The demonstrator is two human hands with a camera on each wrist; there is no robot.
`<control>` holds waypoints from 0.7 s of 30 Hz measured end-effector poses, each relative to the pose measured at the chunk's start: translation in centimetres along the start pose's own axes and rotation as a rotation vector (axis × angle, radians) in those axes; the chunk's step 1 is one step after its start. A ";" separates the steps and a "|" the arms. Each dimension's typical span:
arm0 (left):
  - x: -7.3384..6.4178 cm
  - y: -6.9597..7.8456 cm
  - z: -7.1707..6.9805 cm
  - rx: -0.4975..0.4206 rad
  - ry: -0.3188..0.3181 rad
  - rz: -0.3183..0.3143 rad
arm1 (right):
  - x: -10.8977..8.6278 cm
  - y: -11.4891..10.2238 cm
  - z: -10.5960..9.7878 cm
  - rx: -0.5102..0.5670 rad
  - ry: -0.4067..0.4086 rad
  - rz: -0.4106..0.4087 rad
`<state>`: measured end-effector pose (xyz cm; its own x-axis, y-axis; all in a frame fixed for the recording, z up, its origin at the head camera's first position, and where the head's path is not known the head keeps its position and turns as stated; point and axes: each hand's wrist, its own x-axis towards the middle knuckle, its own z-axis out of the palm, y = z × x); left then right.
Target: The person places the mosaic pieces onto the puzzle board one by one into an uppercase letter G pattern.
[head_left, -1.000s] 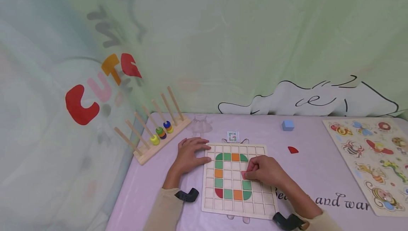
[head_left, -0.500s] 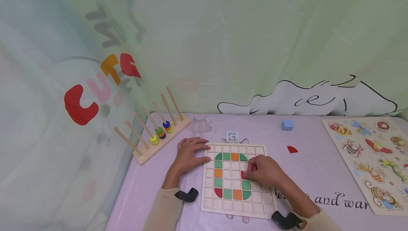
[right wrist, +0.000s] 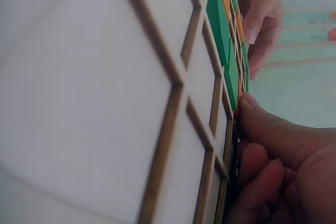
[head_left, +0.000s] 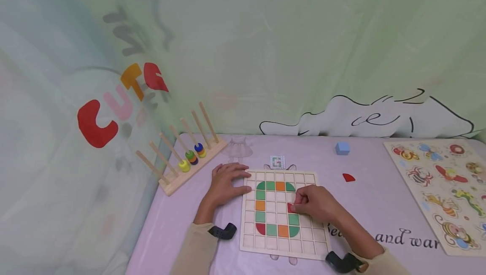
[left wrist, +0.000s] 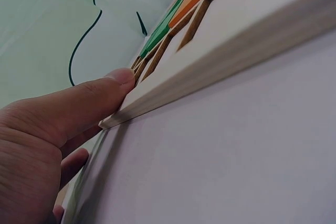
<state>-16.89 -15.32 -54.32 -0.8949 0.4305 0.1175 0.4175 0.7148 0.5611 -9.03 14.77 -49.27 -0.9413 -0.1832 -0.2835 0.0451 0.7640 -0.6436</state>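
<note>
A pale wooden grid board [head_left: 269, 243] lies on the table, with green, orange and red tiles set in a ring of cells. My right hand [head_left: 313, 202] pinches a red tile [head_left: 290, 208] at the ring's right side, just above a green tile [head_left: 294, 219]. From the right wrist, only a sliver of red shows by the thumb [right wrist: 252, 103]. My left hand [head_left: 228, 183] touches the board's upper left edge with loosely spread fingers. In the left wrist view its thumb [left wrist: 118, 80] rests on the board's rim.
Behind the board lies a small pattern card [head_left: 277, 162]. A red quarter-round tile [head_left: 348, 177] and a blue block [head_left: 342, 149] sit to its right. A peg stand [head_left: 197, 165] with coloured rings is at left; an insect puzzle board [head_left: 436, 195] is far right.
Both hands stay nearly in place. The right fingers still pinch the red tile at the same cell, with slightly more of its red face showing than a second ago.
</note>
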 end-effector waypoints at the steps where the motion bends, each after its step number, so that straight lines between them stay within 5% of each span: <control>1: 0.0 0.0 0.0 -0.001 0.001 -0.001 | 0.0 0.0 -0.1 0.007 0.001 0.002; 11: 0.2 0.1 0.1 0.012 0.002 -0.006 | -0.5 1.4 -2.1 0.134 0.022 0.048; 21: 0.1 -0.1 0.1 0.004 0.001 -0.010 | -0.8 5.3 -5.9 0.059 0.234 0.126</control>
<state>-16.96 -15.31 -54.45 -0.8994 0.4225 0.1124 0.4087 0.7214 0.5590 -10.01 22.60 -48.26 -0.9785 0.0644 -0.1959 0.1795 0.7334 -0.6557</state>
